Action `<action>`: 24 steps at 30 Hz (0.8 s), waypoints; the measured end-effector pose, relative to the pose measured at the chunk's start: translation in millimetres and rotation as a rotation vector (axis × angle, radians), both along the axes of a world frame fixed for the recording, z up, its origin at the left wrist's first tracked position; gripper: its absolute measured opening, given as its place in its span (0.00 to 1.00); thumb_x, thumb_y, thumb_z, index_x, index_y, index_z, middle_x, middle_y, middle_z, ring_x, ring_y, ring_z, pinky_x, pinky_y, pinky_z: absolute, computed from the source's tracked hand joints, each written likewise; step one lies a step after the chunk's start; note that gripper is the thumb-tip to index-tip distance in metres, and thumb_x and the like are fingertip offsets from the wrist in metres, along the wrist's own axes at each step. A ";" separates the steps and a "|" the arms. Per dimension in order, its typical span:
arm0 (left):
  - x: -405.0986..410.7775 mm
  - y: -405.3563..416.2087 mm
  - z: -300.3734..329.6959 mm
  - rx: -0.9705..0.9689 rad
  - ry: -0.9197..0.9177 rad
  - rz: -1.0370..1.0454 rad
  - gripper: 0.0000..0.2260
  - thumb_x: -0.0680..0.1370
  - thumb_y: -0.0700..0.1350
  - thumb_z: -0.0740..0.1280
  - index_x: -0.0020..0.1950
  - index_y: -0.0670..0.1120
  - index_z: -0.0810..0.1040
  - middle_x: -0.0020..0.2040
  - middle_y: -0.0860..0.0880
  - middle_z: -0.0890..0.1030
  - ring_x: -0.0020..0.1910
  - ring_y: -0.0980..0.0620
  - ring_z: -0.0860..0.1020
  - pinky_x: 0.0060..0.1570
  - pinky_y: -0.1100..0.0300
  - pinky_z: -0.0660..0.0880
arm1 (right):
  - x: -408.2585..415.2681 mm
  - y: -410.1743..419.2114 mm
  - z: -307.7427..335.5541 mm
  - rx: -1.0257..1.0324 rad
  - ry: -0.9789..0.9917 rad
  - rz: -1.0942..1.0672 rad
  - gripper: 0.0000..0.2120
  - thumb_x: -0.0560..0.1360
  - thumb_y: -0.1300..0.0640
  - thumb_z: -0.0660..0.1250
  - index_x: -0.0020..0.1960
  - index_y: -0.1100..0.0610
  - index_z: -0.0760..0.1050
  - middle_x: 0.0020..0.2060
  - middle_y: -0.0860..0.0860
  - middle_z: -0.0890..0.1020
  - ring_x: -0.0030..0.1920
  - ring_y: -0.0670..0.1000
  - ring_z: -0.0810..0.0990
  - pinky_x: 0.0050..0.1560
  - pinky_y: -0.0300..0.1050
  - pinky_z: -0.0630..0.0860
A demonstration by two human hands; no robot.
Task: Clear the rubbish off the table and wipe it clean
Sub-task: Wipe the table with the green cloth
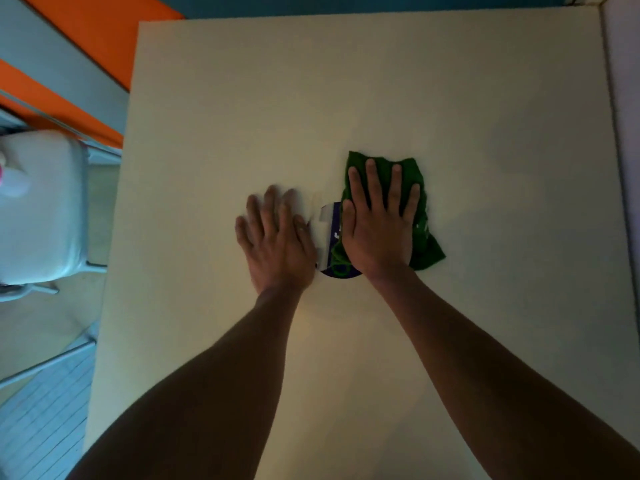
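**Two flat hands, one scrap of rubbish between them**

Your right hand (379,220) lies flat, fingers straight, pressing a soft, crumpled green cloth (424,237) onto the smooth pale counter (485,98). Your left hand (275,240) is released, palm down, blurred, holding nothing. Between them sits a thin purple-and-white wrapper (330,225), glossy, round-edged, partly tucked under the cloth. It lies at three o'clock from your left hand, touching or nearly so; that hand looks best placed to take it.
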State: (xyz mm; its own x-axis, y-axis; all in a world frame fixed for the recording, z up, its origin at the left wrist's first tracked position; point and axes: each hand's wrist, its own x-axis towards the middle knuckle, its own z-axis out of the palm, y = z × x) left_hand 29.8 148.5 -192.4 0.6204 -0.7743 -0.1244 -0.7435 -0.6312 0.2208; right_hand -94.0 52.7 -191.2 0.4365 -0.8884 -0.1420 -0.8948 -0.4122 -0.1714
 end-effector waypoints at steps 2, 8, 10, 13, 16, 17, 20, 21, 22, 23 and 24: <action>1.4 -0.6 0.3 0.004 -0.004 -0.002 0.24 0.85 0.55 0.44 0.81 0.52 0.53 0.82 0.48 0.53 0.81 0.44 0.47 0.78 0.40 0.49 | 4.4 -1.8 -0.2 -0.003 -0.001 -0.001 0.26 0.83 0.44 0.43 0.80 0.49 0.50 0.80 0.51 0.53 0.79 0.62 0.48 0.74 0.68 0.47; 2.4 -1.0 0.8 -0.007 -0.005 -0.006 0.23 0.85 0.54 0.47 0.81 0.53 0.55 0.82 0.49 0.54 0.81 0.44 0.48 0.77 0.40 0.49 | -25.1 34.8 3.1 -0.012 -0.019 0.054 0.26 0.84 0.45 0.45 0.80 0.48 0.53 0.80 0.50 0.55 0.79 0.59 0.49 0.75 0.65 0.48; 1.0 -1.2 1.4 -0.004 -0.003 -0.006 0.23 0.85 0.54 0.47 0.81 0.53 0.55 0.82 0.49 0.55 0.81 0.44 0.48 0.78 0.40 0.48 | -35.9 38.6 3.9 -0.008 -0.015 0.044 0.25 0.84 0.44 0.46 0.80 0.47 0.53 0.80 0.50 0.55 0.79 0.58 0.50 0.75 0.65 0.49; -0.2 -4.3 2.8 0.004 -0.015 0.001 0.22 0.85 0.53 0.50 0.79 0.50 0.58 0.80 0.46 0.58 0.80 0.42 0.52 0.77 0.38 0.51 | -38.5 23.9 4.2 -0.016 -0.006 0.036 0.26 0.83 0.44 0.45 0.80 0.47 0.52 0.80 0.50 0.55 0.79 0.58 0.50 0.75 0.65 0.48; 5.2 -20.4 6.4 -0.017 -0.027 0.008 0.20 0.83 0.50 0.54 0.74 0.47 0.65 0.76 0.44 0.65 0.78 0.41 0.58 0.74 0.37 0.57 | -34.6 -6.6 2.0 -0.025 -0.005 0.012 0.26 0.83 0.44 0.44 0.80 0.47 0.52 0.80 0.50 0.55 0.79 0.59 0.50 0.75 0.67 0.48; 8.0 -30.7 7.0 -0.021 -0.027 -0.005 0.20 0.82 0.50 0.54 0.73 0.48 0.66 0.75 0.45 0.66 0.78 0.41 0.59 0.73 0.37 0.57 | -33.5 -19.8 0.5 -0.032 -0.006 0.001 0.26 0.83 0.44 0.45 0.80 0.48 0.52 0.80 0.51 0.55 0.79 0.60 0.50 0.75 0.67 0.48; 16.9 -69.6 8.6 -0.033 -0.009 -0.039 0.21 0.80 0.50 0.53 0.73 0.50 0.66 0.76 0.46 0.65 0.78 0.42 0.57 0.74 0.37 0.56 | -27.9 -63.0 -2.9 -0.054 -0.014 -0.034 0.26 0.83 0.44 0.44 0.80 0.48 0.53 0.79 0.51 0.56 0.79 0.60 0.52 0.75 0.67 0.47; 18.1 -81.9 8.0 -0.033 -0.003 -0.047 0.21 0.81 0.50 0.52 0.74 0.50 0.65 0.77 0.47 0.64 0.79 0.42 0.56 0.75 0.37 0.54 | -25.6 -77.9 -3.5 -0.060 -0.016 -0.043 0.26 0.83 0.44 0.44 0.80 0.48 0.53 0.79 0.51 0.56 0.79 0.60 0.52 0.75 0.68 0.47; 17.9 -92.3 6.9 -0.030 0.004 -0.047 0.21 0.81 0.50 0.52 0.75 0.50 0.64 0.78 0.47 0.62 0.80 0.42 0.54 0.75 0.36 0.52 | -22.9 -91.9 -4.5 -0.063 -0.013 -0.051 0.26 0.83 0.44 0.44 0.80 0.47 0.53 0.79 0.51 0.56 0.79 0.60 0.51 0.75 0.68 0.47; 16.9 -100.5 4.8 -0.027 0.010 -0.043 0.22 0.82 0.50 0.52 0.77 0.50 0.62 0.79 0.48 0.60 0.81 0.42 0.52 0.76 0.36 0.50 | -19.5 -105.2 -5.4 -0.066 -0.007 -0.059 0.26 0.83 0.44 0.43 0.80 0.47 0.53 0.79 0.51 0.56 0.79 0.60 0.51 0.75 0.68 0.47; 15.3 -106.3 2.8 -0.020 0.010 -0.037 0.23 0.82 0.50 0.51 0.78 0.51 0.60 0.81 0.48 0.58 0.81 0.42 0.49 0.76 0.36 0.47 | -15.7 -117.5 -6.4 -0.066 -0.005 -0.067 0.26 0.83 0.44 0.42 0.80 0.47 0.52 0.80 0.51 0.55 0.79 0.61 0.51 0.75 0.68 0.46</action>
